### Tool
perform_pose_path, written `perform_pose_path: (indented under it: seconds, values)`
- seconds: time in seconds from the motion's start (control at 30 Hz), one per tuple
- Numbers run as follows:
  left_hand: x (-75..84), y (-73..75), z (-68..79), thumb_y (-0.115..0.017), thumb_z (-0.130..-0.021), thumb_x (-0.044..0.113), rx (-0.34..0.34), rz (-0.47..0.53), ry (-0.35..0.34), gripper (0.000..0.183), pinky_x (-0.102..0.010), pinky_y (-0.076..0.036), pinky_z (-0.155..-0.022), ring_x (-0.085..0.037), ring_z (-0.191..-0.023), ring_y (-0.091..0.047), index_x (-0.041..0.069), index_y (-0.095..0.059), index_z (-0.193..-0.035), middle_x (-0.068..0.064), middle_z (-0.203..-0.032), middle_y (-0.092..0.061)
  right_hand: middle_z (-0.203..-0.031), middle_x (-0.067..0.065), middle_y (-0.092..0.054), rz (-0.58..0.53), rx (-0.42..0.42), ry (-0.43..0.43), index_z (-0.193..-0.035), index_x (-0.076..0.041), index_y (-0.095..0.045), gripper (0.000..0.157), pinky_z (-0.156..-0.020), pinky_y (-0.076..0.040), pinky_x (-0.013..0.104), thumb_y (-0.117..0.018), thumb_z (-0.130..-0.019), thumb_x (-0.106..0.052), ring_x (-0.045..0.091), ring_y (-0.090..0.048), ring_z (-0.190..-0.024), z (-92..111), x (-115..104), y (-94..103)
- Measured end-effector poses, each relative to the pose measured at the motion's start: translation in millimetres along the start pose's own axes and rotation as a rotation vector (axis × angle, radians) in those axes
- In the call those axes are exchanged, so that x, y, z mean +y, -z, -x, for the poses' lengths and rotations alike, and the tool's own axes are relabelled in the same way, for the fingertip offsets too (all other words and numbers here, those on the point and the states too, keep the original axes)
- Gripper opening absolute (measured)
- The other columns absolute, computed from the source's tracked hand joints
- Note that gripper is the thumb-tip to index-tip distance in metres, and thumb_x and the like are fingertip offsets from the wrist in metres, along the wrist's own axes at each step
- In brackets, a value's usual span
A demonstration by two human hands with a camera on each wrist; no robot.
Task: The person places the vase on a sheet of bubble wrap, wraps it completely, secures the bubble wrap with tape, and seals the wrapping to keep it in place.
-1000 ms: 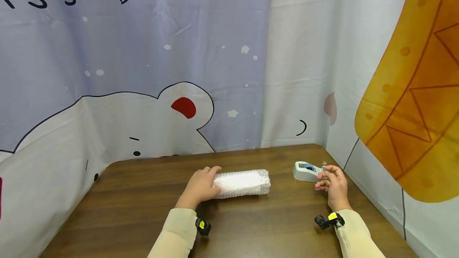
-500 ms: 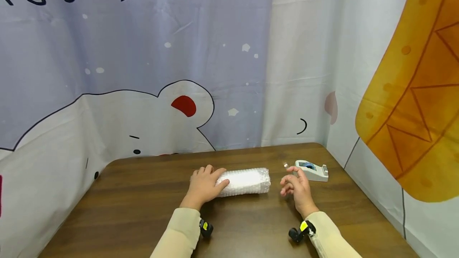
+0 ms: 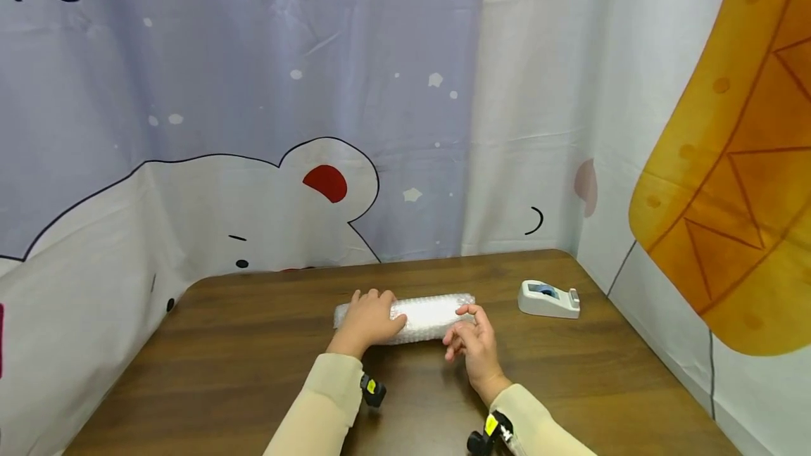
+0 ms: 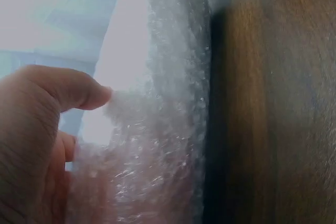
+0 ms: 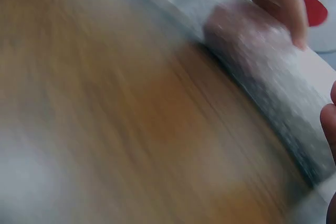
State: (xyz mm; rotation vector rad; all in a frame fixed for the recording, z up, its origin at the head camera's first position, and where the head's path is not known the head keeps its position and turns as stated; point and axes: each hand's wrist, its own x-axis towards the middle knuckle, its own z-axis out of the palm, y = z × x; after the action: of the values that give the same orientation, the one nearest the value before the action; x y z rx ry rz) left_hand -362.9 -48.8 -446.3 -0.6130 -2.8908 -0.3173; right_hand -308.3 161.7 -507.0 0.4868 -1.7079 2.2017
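A cylindrical bundle in clear bubble wrap (image 3: 427,317) lies on its side on the brown table. My left hand (image 3: 370,319) grips its left part from above; in the left wrist view the thumb (image 4: 86,92) presses on the wrap (image 4: 163,93). My right hand (image 3: 476,345) is at the bundle's right end, index finger and thumb drawn together, the other fingers loosely curled. The short strip of clear tape pinched there half a second ago is hard to make out against the wrap. Only fingertips (image 5: 329,121) of this hand show in the right wrist view.
A white tape dispenser (image 3: 548,301) with a blue-cored roll stands at the table's back right. The wood-grain table (image 3: 253,357) reaches toward me. Printed curtains (image 3: 405,90) hang behind it and along the right side.
My right hand has pulled a strip of tape off the dispenser and carried it left to the bundle's right end. My left hand has slid slightly right along the wrap.
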Motion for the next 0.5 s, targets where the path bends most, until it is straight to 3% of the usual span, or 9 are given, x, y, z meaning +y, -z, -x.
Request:
perform_pose_path:
  seconds: [0.2, 0.37, 0.5]
  values:
    - [3.1, -5.6, -0.2, -0.051, -0.080, 0.046, 0.090, -0.017, -0.023, 0.038, -0.049, -0.037, -0.084, -0.023, -0.086, -0.057, 0.015, -0.058, -0.100, 0.001, -0.092, -0.059, -0.067, 0.032, -0.050, -0.016, -0.028, -0.054, -0.113, 0.014, -0.027, 0.028, -0.040, -0.046, 0.042, -0.036, -0.088, 0.010, 0.030, -0.050, -0.041, 7.5, -7.9, -27.4]
    - [0.2, -12.6, 0.5, -0.044, -0.086, 0.054, 0.162, -0.043, -0.051, 0.047, -0.049, -0.038, -0.079, -0.023, -0.089, -0.057, 0.018, -0.061, -0.110, 0.000, -0.098, -0.061, -0.070, 0.034, -0.051, -0.019, -0.037, -0.098, -0.114, 0.014, -0.026, 0.028, -0.041, -0.046, 0.042, -0.036, -0.089, 0.008, 0.028, -0.051, -0.042, 12.8, -15.7, -48.0]
    - [-2.0, -16.4, -1.3, -0.031, -0.092, 0.057, 0.178, -0.049, -0.044, 0.051, -0.051, -0.037, -0.082, -0.025, -0.094, -0.057, 0.023, -0.061, -0.114, 0.000, -0.104, -0.061, -0.074, 0.036, -0.051, -0.017, -0.042, -0.132, -0.116, 0.012, -0.026, 0.029, -0.041, -0.046, 0.042, -0.036, -0.089, 0.006, 0.028, -0.052, -0.042, 14.7, -16.4, -60.8]
